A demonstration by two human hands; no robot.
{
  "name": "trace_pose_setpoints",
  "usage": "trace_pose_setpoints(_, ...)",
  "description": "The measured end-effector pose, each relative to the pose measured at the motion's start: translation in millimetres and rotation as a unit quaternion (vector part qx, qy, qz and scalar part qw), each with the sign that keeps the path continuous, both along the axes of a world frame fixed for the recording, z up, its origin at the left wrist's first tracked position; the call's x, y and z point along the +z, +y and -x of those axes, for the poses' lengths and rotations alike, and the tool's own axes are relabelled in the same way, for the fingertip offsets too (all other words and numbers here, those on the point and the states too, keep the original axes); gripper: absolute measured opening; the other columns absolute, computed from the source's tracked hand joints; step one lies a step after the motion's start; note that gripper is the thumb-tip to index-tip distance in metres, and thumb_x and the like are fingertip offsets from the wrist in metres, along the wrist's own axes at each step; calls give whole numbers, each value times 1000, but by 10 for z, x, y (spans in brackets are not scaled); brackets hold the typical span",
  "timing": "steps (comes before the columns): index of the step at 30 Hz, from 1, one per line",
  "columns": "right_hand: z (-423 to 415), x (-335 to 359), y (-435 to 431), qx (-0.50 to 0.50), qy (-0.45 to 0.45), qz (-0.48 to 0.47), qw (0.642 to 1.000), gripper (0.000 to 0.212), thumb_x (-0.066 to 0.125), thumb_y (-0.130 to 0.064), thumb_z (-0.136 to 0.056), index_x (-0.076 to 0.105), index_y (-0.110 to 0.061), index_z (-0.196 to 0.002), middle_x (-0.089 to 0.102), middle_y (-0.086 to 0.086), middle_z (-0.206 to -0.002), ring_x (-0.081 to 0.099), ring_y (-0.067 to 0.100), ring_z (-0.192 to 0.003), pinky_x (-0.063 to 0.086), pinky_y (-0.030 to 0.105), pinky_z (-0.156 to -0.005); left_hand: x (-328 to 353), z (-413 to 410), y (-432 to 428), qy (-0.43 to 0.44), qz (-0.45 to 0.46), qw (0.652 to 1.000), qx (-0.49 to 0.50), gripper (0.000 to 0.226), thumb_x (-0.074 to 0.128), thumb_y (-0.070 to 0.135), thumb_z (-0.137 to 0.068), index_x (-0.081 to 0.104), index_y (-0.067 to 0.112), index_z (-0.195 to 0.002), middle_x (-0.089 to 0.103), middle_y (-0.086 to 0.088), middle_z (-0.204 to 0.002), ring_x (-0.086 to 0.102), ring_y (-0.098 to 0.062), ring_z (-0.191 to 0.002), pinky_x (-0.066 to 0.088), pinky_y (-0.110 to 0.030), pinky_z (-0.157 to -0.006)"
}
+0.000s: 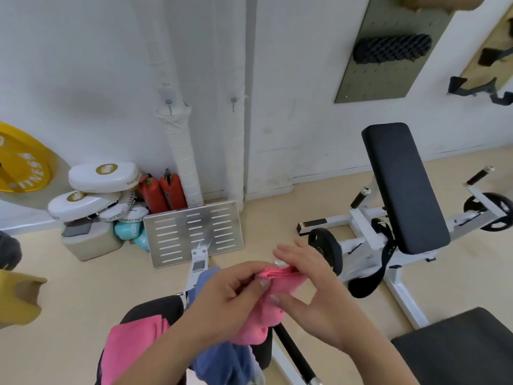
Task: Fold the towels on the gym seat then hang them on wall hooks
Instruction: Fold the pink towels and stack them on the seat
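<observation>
A pink towel (259,309) hangs bunched between both hands above the black gym seat (150,308). My left hand (224,295) pinches its top edge, and my right hand (308,287) grips the same edge from the right. A second pink towel (130,348) lies on the seat at the lower left. A blue towel (224,362) lies beside it, partly under my left forearm. Two small wall hooks (168,102) (233,101) sit bare on the white wall ahead.
A slotted metal footplate (191,232) stands on the floor ahead. White pads (102,179), red extinguishers (163,193) and a yellow weight plate (22,162) crowd the left wall. A black-padded bench machine (402,187) stands to the right, with another dark seat (458,348) at the lower right.
</observation>
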State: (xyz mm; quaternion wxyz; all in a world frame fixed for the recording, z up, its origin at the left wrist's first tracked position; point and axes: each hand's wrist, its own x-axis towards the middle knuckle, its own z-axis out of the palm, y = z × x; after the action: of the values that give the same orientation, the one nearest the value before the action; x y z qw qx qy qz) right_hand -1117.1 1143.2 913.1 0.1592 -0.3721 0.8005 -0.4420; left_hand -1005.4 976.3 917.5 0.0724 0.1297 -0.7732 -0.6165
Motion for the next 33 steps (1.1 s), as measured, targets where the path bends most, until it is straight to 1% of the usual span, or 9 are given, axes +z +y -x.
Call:
trace_pose_setpoints(3,229,101,133,37,80,-65,994,35,65,-58,-82,74,-34,-107,72,-17,-97,62,0,-101,49,34,-94,40,147,150,27,4,1000,-15,25,58,8,-103,75,22,-115,78,8,-105,71,-9,-101,54,-19,-87)
trace_pose_setpoints(6,393,191,227,42,75,-99,991,30,61,-58,-87,72,-30,-89,67,-7,-72,60,11,-70,52,36,-67,-92,242,263,21,1,1000,4,25,66,11,-99,71,28,-117,76,6,-106,71,-16,-100,59,-35,-88)
trace_pose_setpoints(9,508,210,266,55,135,-128,981,25,61,-55,-89,67,-31,-85,64,-7,-70,59,12,-71,47,26,-61,-371,289,352,-48,-60,995,-64,40,78,12,-86,66,28,-120,76,-2,-107,73,-26,-101,60,-49,-90)
trace_pose_setpoints(13,623,253,332,15,111,-144,983,26,52,-57,-90,66,-38,-99,70,-14,-79,64,5,-77,56,35,-72,-711,342,383,-160,37,974,-153,29,79,27,-79,70,13,-103,76,-6,-95,73,-21,-84,61,-48,-83)
trace_pose_setpoints(17,848,167,510,-83,75,-140,984,11,56,-44,-98,63,-36,-97,69,-10,-78,65,12,-79,55,41,-74,-924,290,399,-197,67,965,-162,20,76,26,-78,69,11,-88,59,8,-72,54,-7,-65,49,-31,-67)
trace_pose_setpoints(20,1001,-35,621,-157,30,-145,977,15,50,-40,-102,59,-30,-96,66,-8,-79,63,16,-80,53,41,-75,-925,283,343,-211,74,963,-153,17,75,23,-80,61,17,-88,52,14,-72,51,-1,-64,44,-18,-65)
trace_pose_setpoints(24,1153,-346,713,-242,-32,-116,963,20,43,-37,-106,55,-21,-104,63,-3,-88,62,27,-90,44,39,-77,-971,247,188,-218,89,965,-118,16,70,18,-82,59,13,-92,55,5,-81,53,-5,-70,46,-19,-66)
trace_pose_setpoints(28,1183,-493,773,-303,-75,-86,946,21,42,-33,-107,53,-16,-103,58,-5,-88,58,29,-93,39,37,-79,-1056,158,32,-230,-68,971,-11,12,76,14,-87,71,9,-96,72,-1,-89,70,-10,-81,56,-21,-75)
trace_pose_setpoints(33,1073,-657,833,-323,-147,-76,932,26,41,-35,-108,52,-13,-100,54,-3,-86,50,12,-76,37,36,-71,-1177,152,-37,-177,-350,906,160,24,72,21,-94,76,6,-111,73,-13,-95,66,-27,-90,55,-38,-80)
